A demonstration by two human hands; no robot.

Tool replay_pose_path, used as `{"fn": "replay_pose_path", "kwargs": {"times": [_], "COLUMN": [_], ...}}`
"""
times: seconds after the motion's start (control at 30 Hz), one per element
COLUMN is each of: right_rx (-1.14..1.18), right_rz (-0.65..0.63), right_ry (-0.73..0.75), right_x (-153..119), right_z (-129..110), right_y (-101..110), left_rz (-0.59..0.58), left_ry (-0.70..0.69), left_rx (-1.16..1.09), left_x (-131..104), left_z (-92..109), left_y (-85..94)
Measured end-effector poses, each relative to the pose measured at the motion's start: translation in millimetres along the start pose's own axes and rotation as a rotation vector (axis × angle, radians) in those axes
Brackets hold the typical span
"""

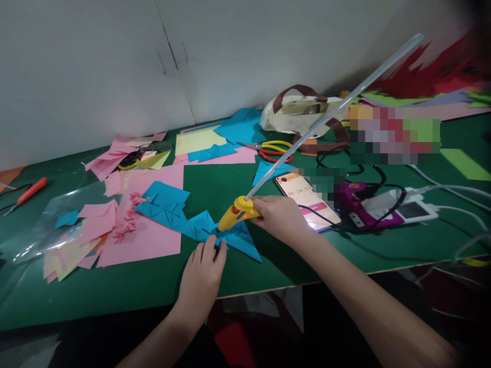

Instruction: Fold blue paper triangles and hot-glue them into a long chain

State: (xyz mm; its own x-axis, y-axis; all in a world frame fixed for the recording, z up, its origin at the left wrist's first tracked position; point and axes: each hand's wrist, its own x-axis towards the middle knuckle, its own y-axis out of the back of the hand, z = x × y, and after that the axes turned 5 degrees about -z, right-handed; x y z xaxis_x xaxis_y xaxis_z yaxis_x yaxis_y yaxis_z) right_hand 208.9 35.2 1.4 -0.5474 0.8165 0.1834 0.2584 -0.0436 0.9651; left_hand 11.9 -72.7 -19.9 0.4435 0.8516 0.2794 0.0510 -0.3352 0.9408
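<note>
My right hand point(278, 217) is wrapped round a yellow hot glue gun point(230, 217). A long clear glue stick point(337, 110) juts from the back of the gun, up and to the right. The nozzle points down at a folded blue paper piece point(163, 207), touching it or just above it; I cannot tell which. This piece is made of several creased parts and lies partly on a pink sheet point(153, 250). With fingertips and thumb, my left hand point(203, 271) grips the near edge of the blue paper beside the nozzle.
Small pink paper roses point(128, 225) and paper scraps point(72, 253) lie left. A phone point(307, 197) with a running timer and a purple-white power strip point(383, 209) with cables sit right. Scissors point(274, 151) and a cream bag point(303, 115) lie behind, before the wall.
</note>
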Motion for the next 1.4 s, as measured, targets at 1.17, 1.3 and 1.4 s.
{"fn": "replay_pose_path", "kwargs": {"times": [1.17, 1.3, 1.4], "right_rx": [0.241, 0.312, 0.333], "right_rz": [0.318, 0.081, -0.011], "right_ry": [-0.145, -0.015, 0.011], "right_x": [15.0, 4.7, -0.2], "right_z": [-8.4, -26.0, -35.4], "right_y": [-22.2, -18.1, -18.9], "left_rz": [0.069, 0.076, 0.111], "left_ry": [-0.027, -0.014, 0.016], "left_rx": [0.004, -0.014, 0.024], "left_x": [3.1, 2.7, 3.1], "left_z": [0.5, 0.3, 1.1], "left_y": [2.2, 2.0, 1.3]}}
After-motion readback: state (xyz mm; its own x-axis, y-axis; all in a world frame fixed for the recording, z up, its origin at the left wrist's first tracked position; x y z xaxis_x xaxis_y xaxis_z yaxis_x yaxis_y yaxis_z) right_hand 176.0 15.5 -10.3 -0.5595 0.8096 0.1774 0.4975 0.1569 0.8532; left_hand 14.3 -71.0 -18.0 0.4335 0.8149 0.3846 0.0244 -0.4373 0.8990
